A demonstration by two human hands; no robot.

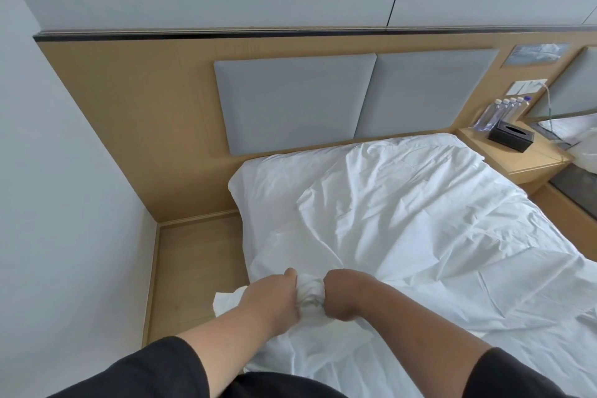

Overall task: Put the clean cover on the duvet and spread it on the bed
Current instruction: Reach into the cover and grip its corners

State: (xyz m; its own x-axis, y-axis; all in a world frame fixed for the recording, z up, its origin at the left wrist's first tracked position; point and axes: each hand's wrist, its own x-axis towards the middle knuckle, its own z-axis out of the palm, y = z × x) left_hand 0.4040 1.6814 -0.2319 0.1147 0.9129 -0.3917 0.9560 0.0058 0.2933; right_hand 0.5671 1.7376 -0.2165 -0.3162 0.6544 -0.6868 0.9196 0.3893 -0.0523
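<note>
Two hands, left hand (274, 294) and right hand (342, 296), each gripped one bunched wad of the crumpled white cotton duvet cover (403, 220) near the bed's (258, 168) edge.

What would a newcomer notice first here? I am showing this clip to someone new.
First, the two hands, left hand and right hand, gripping a bunched wad of white cover at the bed's near left edge. Then the rumpled white bedding across the bed, and the bottles on the nightstand at far right.
</note>
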